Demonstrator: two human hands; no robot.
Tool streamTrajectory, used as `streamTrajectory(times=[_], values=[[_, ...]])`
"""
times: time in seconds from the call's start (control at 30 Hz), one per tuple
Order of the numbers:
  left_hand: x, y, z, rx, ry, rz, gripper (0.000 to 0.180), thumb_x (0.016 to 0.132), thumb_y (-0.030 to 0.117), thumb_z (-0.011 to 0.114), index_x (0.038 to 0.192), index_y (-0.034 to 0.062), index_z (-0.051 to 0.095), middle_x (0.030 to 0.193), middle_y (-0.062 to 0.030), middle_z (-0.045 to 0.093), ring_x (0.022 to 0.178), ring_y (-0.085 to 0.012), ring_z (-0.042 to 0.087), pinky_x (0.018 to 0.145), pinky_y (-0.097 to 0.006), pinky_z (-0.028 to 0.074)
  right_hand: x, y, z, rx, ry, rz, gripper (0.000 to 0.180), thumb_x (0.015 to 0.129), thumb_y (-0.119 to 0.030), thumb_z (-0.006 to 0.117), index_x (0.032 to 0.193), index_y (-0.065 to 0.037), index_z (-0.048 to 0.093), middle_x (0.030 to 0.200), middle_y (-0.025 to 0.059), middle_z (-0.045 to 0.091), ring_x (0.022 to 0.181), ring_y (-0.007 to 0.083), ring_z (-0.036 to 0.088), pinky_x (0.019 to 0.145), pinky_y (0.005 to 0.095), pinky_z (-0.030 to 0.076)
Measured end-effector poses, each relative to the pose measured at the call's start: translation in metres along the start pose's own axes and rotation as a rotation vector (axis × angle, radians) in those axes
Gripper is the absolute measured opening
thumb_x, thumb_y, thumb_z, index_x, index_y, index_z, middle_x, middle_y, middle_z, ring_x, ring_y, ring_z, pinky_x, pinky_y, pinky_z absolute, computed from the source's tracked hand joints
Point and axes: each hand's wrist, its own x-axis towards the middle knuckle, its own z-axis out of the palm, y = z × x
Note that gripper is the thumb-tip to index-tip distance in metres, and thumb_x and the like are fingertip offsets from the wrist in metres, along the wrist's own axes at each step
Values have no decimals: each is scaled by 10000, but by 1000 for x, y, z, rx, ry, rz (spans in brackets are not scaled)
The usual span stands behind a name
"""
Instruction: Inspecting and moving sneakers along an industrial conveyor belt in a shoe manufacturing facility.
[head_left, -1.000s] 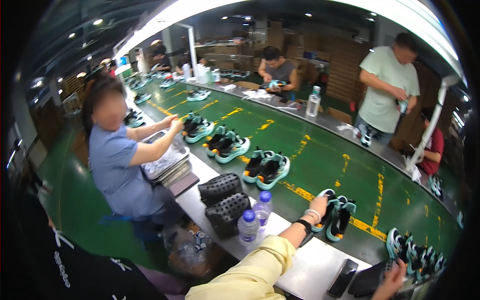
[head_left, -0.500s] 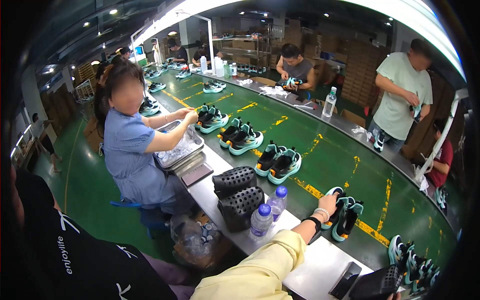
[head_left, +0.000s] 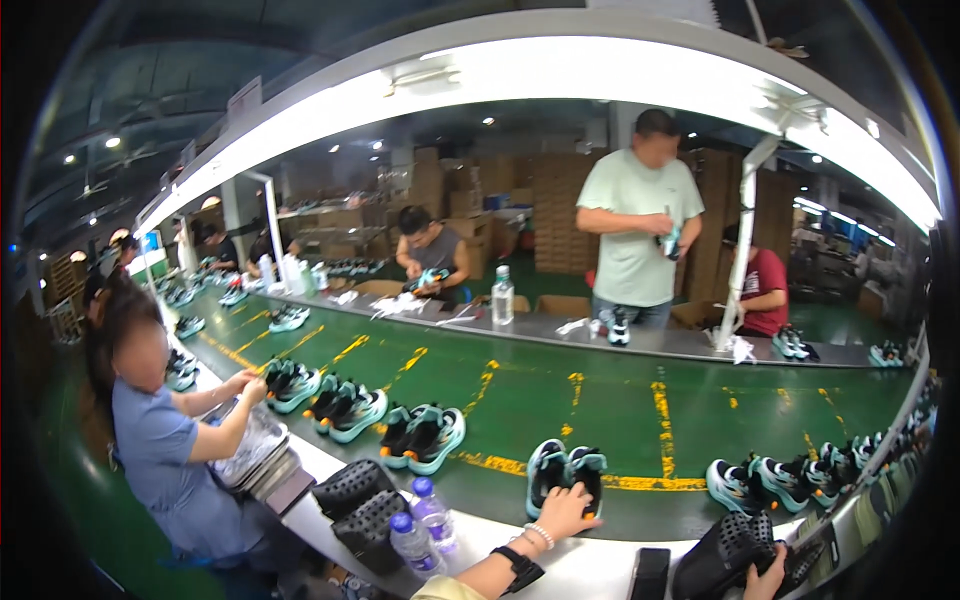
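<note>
My left hand [head_left: 566, 512], with a beaded bracelet and a black band on the wrist, reaches over the near edge of the green belt [head_left: 560, 400]. Its fingers are apart and lie against the heel of the right-hand sneaker [head_left: 588, 476]. Beside that stands its mate [head_left: 547, 474], black and mint green. At the lower right, my right hand [head_left: 766, 577] is partly cut off by the edge of the picture. Its fingers are curled next to a black perforated clog [head_left: 722, 553]; what they hold is hidden.
Two purple-capped bottles [head_left: 418, 545] and more black clogs [head_left: 358, 500] stand on the white ledge to the left. A phone [head_left: 651, 574] lies between my hands. Several sneakers [head_left: 770, 482] line the belt. A co-worker in blue [head_left: 170, 430] sits at left; others work across the belt.
The view has swung right. My left hand has shifted from the left sneaker's heel to the right one's, and its fingers have spread. More of my right hand shows.
</note>
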Motion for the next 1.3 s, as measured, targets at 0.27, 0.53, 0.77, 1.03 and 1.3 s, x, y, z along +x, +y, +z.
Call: streamTrajectory(times=[0.27, 0.53, 0.77, 1.03, 1.3], values=[[2, -17, 21, 168, -266, -71, 317, 855, 386, 644, 1052, 142, 694, 1090, -25, 605, 841, -264, 695, 749, -482, 479, -5, -12, -19, 32, -28, 43, 567, 833, -208, 738, 1279, 63, 515, 1139, 300, 611, 1082, 438, 575, 934, 442, 450], [15, -3, 13, 180, -177, -81, 250, 837, 340, 678, 979, 139, 723, 969, -34, 664, 795, -249, 702, 712, -450, 498, 14, -10, -19, 80, 55, 3, 490, 842, -266, 736, 1158, 70, 571, 1037, 303, 635, 982, 457, 599, 840, 458, 477], [7, -3, 15, 169, -10, -138, 367, 722, 390, 747, 1008, 162, 730, 1083, -81, 548, 1079, -264, 535, 841, -465, 475, 19, 20, -3, -56, 108, 19, 482, 791, -193, 757, 1160, 52, 566, 981, 202, 653, 905, 324, 623, 772, 394, 493], [13, 4, 12, 229, -225, -158, 397, 834, 488, 644, 1018, 146, 726, 981, -130, 703, 1016, -299, 619, 872, -501, 479, 28, 25, -10, -51, 68, 70, 519, 825, -358, 743, 1059, 88, 617, 956, 293, 660, 921, 457, 623, 807, 467, 497], [0, 19, -11, 22, -109, -67, 310, 807, 409, 702, 980, 156, 742, 940, -150, 689, 979, -319, 621, 847, -418, 530, 22, 18, -20, -38, 147, 126, 623, 815, -387, 746, 1152, 111, 580, 976, 325, 650, 932, 491, 606, 830, 492, 480]])
